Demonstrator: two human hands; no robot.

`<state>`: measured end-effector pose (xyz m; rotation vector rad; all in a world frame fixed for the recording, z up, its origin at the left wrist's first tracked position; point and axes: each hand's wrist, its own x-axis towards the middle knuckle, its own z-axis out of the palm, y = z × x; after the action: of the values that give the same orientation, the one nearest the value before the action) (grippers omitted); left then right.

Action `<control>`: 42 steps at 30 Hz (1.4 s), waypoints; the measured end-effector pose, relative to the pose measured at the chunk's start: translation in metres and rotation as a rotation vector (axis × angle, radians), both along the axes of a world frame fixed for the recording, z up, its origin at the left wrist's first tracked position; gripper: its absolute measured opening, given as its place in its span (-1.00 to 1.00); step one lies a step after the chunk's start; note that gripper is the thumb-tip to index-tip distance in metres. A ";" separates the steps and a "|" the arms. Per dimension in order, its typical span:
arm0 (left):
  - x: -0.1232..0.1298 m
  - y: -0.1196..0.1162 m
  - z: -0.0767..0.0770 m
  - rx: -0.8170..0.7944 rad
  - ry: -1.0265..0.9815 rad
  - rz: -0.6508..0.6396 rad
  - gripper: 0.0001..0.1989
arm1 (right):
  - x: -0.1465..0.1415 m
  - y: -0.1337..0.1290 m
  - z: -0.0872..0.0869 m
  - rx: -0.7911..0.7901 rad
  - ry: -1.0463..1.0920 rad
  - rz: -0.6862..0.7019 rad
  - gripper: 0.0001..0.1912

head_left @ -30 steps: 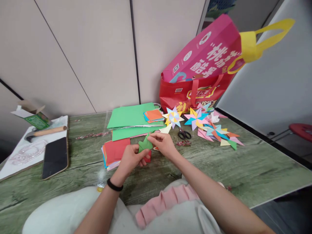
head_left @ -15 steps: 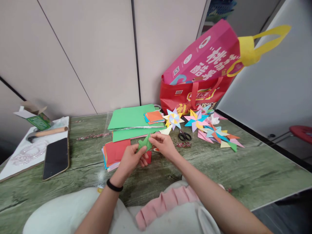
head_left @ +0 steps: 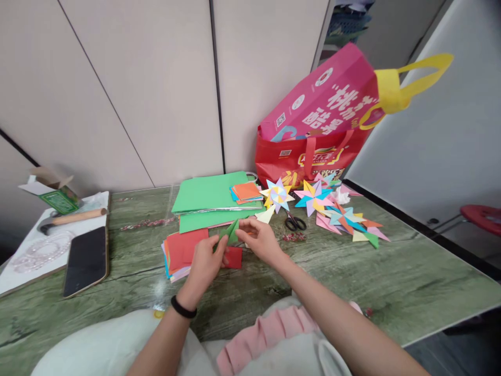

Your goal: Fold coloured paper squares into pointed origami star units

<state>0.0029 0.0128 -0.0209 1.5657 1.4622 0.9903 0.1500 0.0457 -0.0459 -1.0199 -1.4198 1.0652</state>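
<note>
A small folded piece of green paper [head_left: 231, 231] is held up over the table between my two hands. My left hand [head_left: 209, 261], with a black band at the wrist, pinches its lower left side. The fingers of my right hand [head_left: 261, 239] close on its upper right edge. Beneath and left of the hands lies a stack of coloured paper [head_left: 190, 250], red on top. Red paper [head_left: 234, 258] also shows just under my left fingers. Right behind my hands is a cream folded paper piece [head_left: 266, 214].
Green sheets [head_left: 207, 190] carry small orange-topped squares [head_left: 247, 191]. Folded paper stars [head_left: 314, 197] lie at right, near black-handled scissors [head_left: 295, 223]. A red bag [head_left: 289, 162] stands behind. At left are a phone [head_left: 86, 261], a hammer [head_left: 78, 216] and an opened box [head_left: 58, 199].
The green paper has turned in my fingers and now shows as a narrower, pointed shape. My hands stay close together. The view has shifted slightly.
</note>
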 end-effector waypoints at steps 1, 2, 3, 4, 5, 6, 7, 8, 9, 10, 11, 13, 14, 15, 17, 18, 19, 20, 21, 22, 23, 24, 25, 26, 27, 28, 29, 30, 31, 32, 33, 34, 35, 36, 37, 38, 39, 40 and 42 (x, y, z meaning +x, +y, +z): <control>0.000 0.000 -0.001 0.046 0.031 0.000 -0.69 | 0.000 0.000 0.000 0.001 -0.007 -0.006 -0.79; 0.000 0.000 -0.001 0.084 0.051 -0.004 -0.71 | 0.000 0.000 0.000 0.000 -0.004 -0.005 -0.80; 0.001 -0.001 -0.001 0.108 0.063 -0.011 -0.74 | 0.000 0.000 0.000 -0.003 0.011 0.002 -0.82; 0.001 -0.001 -0.001 0.123 0.071 -0.017 -0.76 | -0.001 0.000 0.001 -0.008 0.035 0.018 -0.83; 0.002 -0.002 0.000 0.128 0.082 -0.019 -0.78 | -0.001 0.000 0.001 -0.018 0.066 0.036 -0.83; 0.002 -0.002 0.001 0.127 0.097 -0.018 -0.79 | -0.001 -0.001 0.002 -0.032 0.098 0.049 -0.83; 0.002 -0.003 0.002 0.126 0.117 -0.016 -0.79 | -0.002 -0.001 0.002 -0.046 0.123 0.056 -0.83; 0.002 -0.003 0.003 0.127 0.141 -0.014 -0.79 | -0.002 -0.002 0.003 -0.059 0.139 0.056 -0.82; 0.002 -0.003 0.004 0.136 0.166 -0.013 -0.79 | -0.002 -0.002 0.004 -0.067 0.145 0.048 -0.82; 0.002 -0.003 0.004 0.151 0.191 -0.014 -0.79 | -0.002 -0.003 0.005 -0.070 0.142 0.039 -0.81; 0.001 -0.003 0.004 0.172 0.217 -0.016 -0.79 | -0.002 -0.003 0.005 -0.071 0.141 0.032 -0.81; 0.000 -0.002 0.002 0.219 0.274 -0.019 -0.78 | -0.002 -0.003 0.006 -0.081 0.160 0.027 -0.80; 0.000 -0.001 0.000 0.244 0.305 -0.013 -0.77 | -0.002 -0.003 0.006 -0.091 0.182 0.028 -0.80; -0.001 -0.001 -0.002 0.273 0.333 -0.004 -0.77 | -0.003 -0.002 0.005 -0.105 0.206 0.028 -0.79; -0.001 0.000 -0.006 0.330 0.363 0.002 -0.76 | -0.003 -0.002 0.005 -0.142 0.253 0.019 -0.76; -0.001 0.001 -0.008 0.349 0.362 -0.006 -0.75 | -0.003 -0.001 0.005 -0.162 0.267 0.008 -0.74; -0.001 0.001 -0.010 0.350 0.353 -0.023 -0.74 | -0.002 -0.001 0.005 -0.182 0.269 -0.006 -0.73; -0.001 0.002 -0.012 0.346 0.352 -0.041 -0.73 | -0.002 -0.001 0.005 -0.203 0.260 -0.024 -0.71; -0.001 0.002 -0.013 0.337 0.365 -0.055 -0.72 | -0.002 -0.001 0.004 -0.221 0.246 -0.041 -0.70; -0.001 0.002 -0.014 0.333 0.392 -0.061 -0.70 | -0.001 -0.001 0.004 -0.238 0.230 -0.052 -0.70; -0.001 0.002 -0.015 0.337 0.428 -0.062 -0.68 | -0.001 -0.001 0.004 -0.254 0.218 -0.056 -0.69; -0.001 0.002 -0.015 0.348 0.464 -0.061 -0.68 | -0.001 -0.001 0.004 -0.269 0.211 -0.050 -0.70; -0.001 0.002 -0.016 0.360 0.489 -0.059 -0.67 | -0.001 -0.001 0.004 -0.278 0.212 -0.038 -0.70; -0.001 0.002 -0.015 0.363 0.495 -0.062 -0.68 | -0.001 -0.001 0.004 -0.282 0.218 -0.020 -0.71; -0.001 0.002 -0.015 0.352 0.480 -0.071 -0.70 | -0.002 -0.001 0.004 -0.279 0.222 0.002 -0.72; -0.001 0.002 -0.014 0.329 0.448 -0.082 -0.72 | -0.002 -0.001 0.004 -0.269 0.221 0.027 -0.73; 0.000 0.001 -0.014 0.293 0.400 -0.092 -0.74 | -0.002 0.000 0.005 -0.257 0.219 0.051 -0.74; 0.000 0.001 -0.013 0.246 0.341 -0.102 -0.76 | -0.002 0.000 0.005 -0.249 0.219 0.074 -0.75; 0.001 0.001 -0.012 0.192 0.270 -0.107 -0.77 | -0.002 0.000 0.005 -0.250 0.225 0.097 -0.75; 0.002 0.000 -0.010 0.133 0.190 -0.107 -0.78 | -0.002 0.000 0.006 -0.262 0.236 0.117 -0.74; 0.003 0.000 -0.008 0.072 0.107 -0.102 -0.78 | -0.001 0.000 0.006 -0.282 0.254 0.127 -0.73; 0.004 0.000 -0.006 0.009 0.012 -0.093 -0.78 | -0.001 -0.001 0.006 -0.306 0.277 0.128 -0.71; 0.005 0.000 -0.004 -0.046 -0.075 -0.083 -0.78 | -0.001 -0.001 0.007 -0.332 0.299 0.126 -0.69; 0.005 -0.001 -0.001 -0.089 -0.145 -0.073 -0.77 | -0.001 -0.001 0.007 -0.356 0.317 0.125 -0.67; 0.006 -0.001 0.002 -0.123 -0.200 -0.060 -0.76 | 0.000 -0.002 0.008 -0.377 0.334 0.124 -0.65; 0.006 -0.002 0.005 -0.148 -0.240 -0.053 -0.75 | 0.000 -0.002 0.009 -0.393 0.348 0.126 -0.65; 0.006 -0.003 0.007 -0.168 -0.272 -0.058 -0.74 | 0.000 -0.003 0.010 -0.405 0.365 0.127 -0.64; 0.007 -0.004 0.009 -0.184 -0.304 -0.065 -0.73 | 0.000 -0.003 0.011 -0.413 0.382 0.126 -0.64; 0.007 -0.006 0.012 -0.214 -0.350 -0.090 -0.72 | 0.000 -0.004 0.013 -0.415 0.417 0.127 -0.61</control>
<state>0.0097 0.0071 -0.0091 1.2229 1.1996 0.9647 0.1502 0.0418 -0.0329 -0.9284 -0.9531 1.6060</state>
